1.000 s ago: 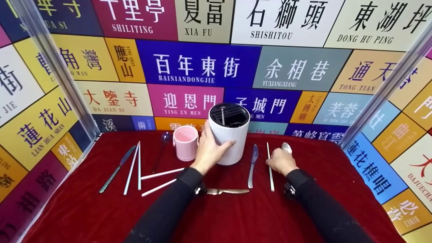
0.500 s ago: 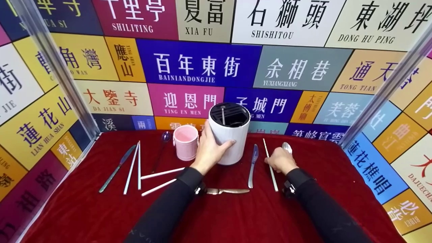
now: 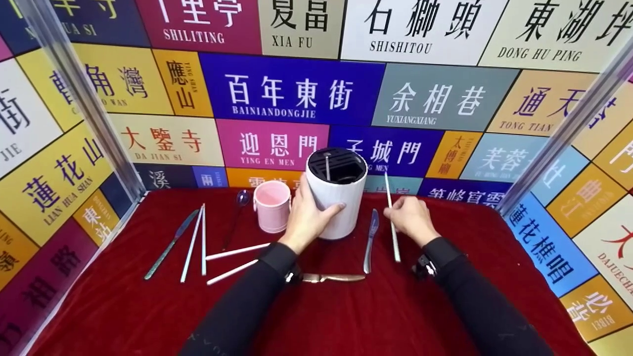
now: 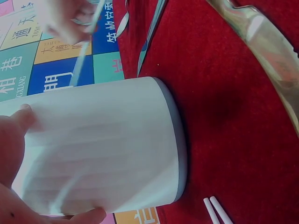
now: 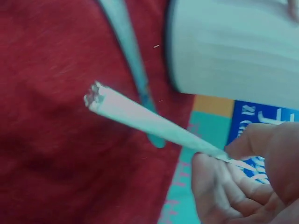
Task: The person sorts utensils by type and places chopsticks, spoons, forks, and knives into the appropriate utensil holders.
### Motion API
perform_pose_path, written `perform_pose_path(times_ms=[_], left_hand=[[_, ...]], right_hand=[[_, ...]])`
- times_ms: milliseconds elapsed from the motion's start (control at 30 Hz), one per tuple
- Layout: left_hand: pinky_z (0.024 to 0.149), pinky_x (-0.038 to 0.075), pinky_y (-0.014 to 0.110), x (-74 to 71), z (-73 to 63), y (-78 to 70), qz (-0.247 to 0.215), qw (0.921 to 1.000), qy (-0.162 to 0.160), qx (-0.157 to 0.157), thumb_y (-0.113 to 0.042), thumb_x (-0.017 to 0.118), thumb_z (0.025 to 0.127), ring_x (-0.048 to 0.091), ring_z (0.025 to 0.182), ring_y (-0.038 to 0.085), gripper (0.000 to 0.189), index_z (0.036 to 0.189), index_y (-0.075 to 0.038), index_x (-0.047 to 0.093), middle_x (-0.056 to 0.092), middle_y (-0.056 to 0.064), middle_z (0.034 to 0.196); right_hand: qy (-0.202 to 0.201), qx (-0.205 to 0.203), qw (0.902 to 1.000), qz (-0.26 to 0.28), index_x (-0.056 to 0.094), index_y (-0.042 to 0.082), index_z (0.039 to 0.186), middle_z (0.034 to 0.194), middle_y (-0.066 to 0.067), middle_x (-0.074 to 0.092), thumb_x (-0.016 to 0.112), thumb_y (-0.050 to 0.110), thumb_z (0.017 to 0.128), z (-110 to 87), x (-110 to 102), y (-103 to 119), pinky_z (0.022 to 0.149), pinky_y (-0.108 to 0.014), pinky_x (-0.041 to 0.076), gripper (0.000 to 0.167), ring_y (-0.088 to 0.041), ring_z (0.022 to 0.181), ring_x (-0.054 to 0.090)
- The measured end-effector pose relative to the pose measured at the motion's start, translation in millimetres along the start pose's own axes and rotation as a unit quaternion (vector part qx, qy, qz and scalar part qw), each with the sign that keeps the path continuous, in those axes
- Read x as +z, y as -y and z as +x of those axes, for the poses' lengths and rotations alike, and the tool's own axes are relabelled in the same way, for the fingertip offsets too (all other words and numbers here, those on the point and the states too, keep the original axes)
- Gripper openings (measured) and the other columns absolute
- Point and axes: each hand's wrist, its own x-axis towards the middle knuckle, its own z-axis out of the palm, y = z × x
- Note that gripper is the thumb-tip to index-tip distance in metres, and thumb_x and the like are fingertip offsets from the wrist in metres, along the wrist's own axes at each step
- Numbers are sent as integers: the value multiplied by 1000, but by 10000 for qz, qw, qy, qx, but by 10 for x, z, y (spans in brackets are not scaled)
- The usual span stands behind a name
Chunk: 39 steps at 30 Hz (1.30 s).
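Observation:
A white cylindrical utensil holder (image 3: 341, 210) with a black slotted top stands at the back middle of the table, a thin stick poking out of it. My left hand (image 3: 309, 220) grips its left side, thumb across the front. To the right, my right hand (image 3: 411, 219) pinches a pale chopstick (image 3: 394, 237) between thumb and fingers, lifted and tilted. The chopstick's thick end (image 5: 96, 98) points toward the camera in the right wrist view. A table knife (image 3: 370, 242) lies between the holder and the chopstick. The spoon (image 4: 123, 24) appears only in the left wrist view.
A pink cup (image 3: 272, 207) stands left of the holder. Several chopsticks (image 3: 203, 240), a knife (image 3: 170, 244) and a dark long-handled spoon (image 3: 242, 199) lie farther left. Another knife (image 3: 341, 278) lies in front. The red cloth (image 3: 346, 321) ends at a sign-covered wall.
My right hand has raised the chopstick off the cloth and moved slightly back, away from the spoon. My left hand and the holder have stayed in place.

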Motion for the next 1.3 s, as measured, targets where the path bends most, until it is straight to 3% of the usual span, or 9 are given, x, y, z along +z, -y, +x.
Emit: perform_pose_path(times_ms=[133,333,533,767,1033,1300], left_hand=[[128,45,55,-7,1,-9,0,10000,-17,3,-54,93,85,53,153,39,127,176,-13,17,45,22,170],[127,45,55,-9,12,-21,-27,10000,-13,56,-54,93,85,54,152,39,126,176,-12,17,45,22,170],[127,46,55,-8,29,-18,-52,9999,-52,108,-53,94,85,54,151,38,125,176,-14,18,47,22,168],[127,46,55,4,20,2,-91,9999,-19,44,-52,94,84,54,151,38,125,176,-15,17,47,21,169],[125,47,55,2,2,0,-80,10000,-28,39,-53,95,84,56,150,39,126,176,-14,19,49,23,167],[125,47,55,4,3,4,-27,10000,-36,36,-53,94,84,55,150,39,126,176,-14,18,48,23,167]], right_hand=[[-324,-481,9971,484,75,10,100,82,-5,78,73,28,95,-1,-110,192,59,-28,56,18,-13,60,71],[-575,-1202,9830,1267,74,9,102,93,-10,80,75,19,95,-43,-336,524,60,-27,61,13,-24,69,77],[-852,-1744,9703,1447,76,10,99,90,-9,80,74,16,93,-138,-488,817,58,-25,60,9,-23,68,77],[-1364,-2130,9531,1664,77,9,99,93,-7,80,75,15,94,-232,-571,1025,70,-18,57,9,-17,78,73],[-1997,-2363,9254,2190,78,4,105,94,-7,80,76,10,95,-284,-709,1215,76,-17,58,11,-13,79,72],[-2599,-2773,8888,2561,78,3,106,96,-8,80,79,11,99,-411,-762,1398,80,-18,60,10,-10,81,73]])
